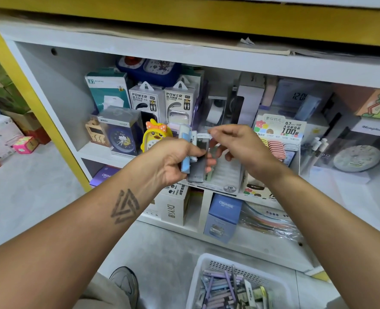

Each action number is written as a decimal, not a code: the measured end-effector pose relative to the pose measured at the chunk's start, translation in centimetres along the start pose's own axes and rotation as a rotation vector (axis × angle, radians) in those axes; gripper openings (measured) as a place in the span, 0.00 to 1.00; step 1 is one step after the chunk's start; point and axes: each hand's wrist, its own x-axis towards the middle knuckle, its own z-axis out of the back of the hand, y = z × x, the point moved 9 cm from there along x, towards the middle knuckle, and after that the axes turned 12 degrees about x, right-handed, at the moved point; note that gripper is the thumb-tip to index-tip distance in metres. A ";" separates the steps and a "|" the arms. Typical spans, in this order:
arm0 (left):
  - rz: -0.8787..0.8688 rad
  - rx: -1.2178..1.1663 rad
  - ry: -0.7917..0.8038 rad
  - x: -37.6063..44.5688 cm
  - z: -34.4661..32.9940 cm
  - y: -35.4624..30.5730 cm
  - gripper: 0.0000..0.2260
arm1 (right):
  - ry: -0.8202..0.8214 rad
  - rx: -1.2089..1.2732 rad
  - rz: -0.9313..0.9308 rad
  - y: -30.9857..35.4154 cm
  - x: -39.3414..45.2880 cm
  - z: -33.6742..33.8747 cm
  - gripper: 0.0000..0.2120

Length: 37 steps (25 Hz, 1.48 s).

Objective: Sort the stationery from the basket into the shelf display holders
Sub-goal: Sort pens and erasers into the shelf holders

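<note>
My left hand (175,159) grips a small bundle of flat lead-refill cases (196,157), one light blue, one dark grey, held upright in front of the shelf. My right hand (240,146) is raised beside them, its thumb and forefinger pinching the white top of the dark case. Directly behind the hands stands a white display holder (227,175) labelled 2B, with slotted rows. Beside it, a second holder (280,139) carries a 0.7 HB card and pink cases. The white basket (206,264) sits on the floor at bottom right, holding several purple and blue pens and cases.
The white shelf (99,152) holds power bank boxes (146,101), a yellow duck clock (154,136), a blue alarm clock (122,139) and boxed clocks at right. Lower compartments hold a blue CRUHRE box (223,215) and a DIY box (173,208). My shoe (125,282) is left of the basket.
</note>
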 end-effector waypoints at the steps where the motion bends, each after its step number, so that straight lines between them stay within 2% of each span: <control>1: -0.012 0.013 0.015 0.0 -0.4 -0.1 0.10 | 0.043 0.123 -0.051 0.1 -0.4 -0.4 0.08; 3: -0.030 0.033 0.067 -0.1 -1.5 -0.3 0.13 | 0.070 0.213 -0.084 0.4 -1.2 -0.3 0.07; 7: -0.035 0.046 0.101 0.2 -3.8 -0.1 0.15 | -0.038 0.314 -0.098 1.0 -2.6 3.7 0.07; 9: -0.023 0.043 0.113 0.3 -5.0 0.0 0.10 | -0.039 0.316 -0.100 1.5 -3.6 6.1 0.08; 12: 0.005 -0.026 0.129 0.5 -6.3 0.5 0.08 | -0.060 0.303 -0.041 2.5 -5.0 9.8 0.05; 14: 0.001 0.017 0.057 0.8 -6.4 0.7 0.07 | -0.110 0.193 0.046 3.6 -6.0 12.8 0.08; 16: -0.007 0.069 0.008 1.0 -6.6 1.0 0.06 | -0.212 -0.096 0.126 4.6 -6.9 15.3 0.12; 18: -0.005 0.102 0.002 1.1 -7.1 1.2 0.04 | -0.290 -0.362 0.152 4.8 -7.2 16.6 0.10; 22: 0.016 0.149 0.037 1.3 -8.3 1.6 0.02 | -0.253 -0.543 0.134 4.2 -6.9 16.4 0.02; 25: 0.017 0.166 0.075 1.4 -9.1 1.6 0.03 | -0.252 -0.768 0.208 5.0 -7.3 16.4 0.03; 30: 0.026 0.195 0.122 1.5 -10.4 1.5 0.10 | -0.301 -0.864 0.362 6.0 -8.1 16.0 0.05; 32: 0.042 0.151 0.168 1.5 -11.0 1.5 0.11 | -0.270 -0.906 0.395 5.9 -8.0 15.3 0.06; 37: 0.067 0.105 0.217 1.6 -11.5 1.6 0.09 | -0.200 -0.966 0.322 4.1 -7.2 14.4 0.06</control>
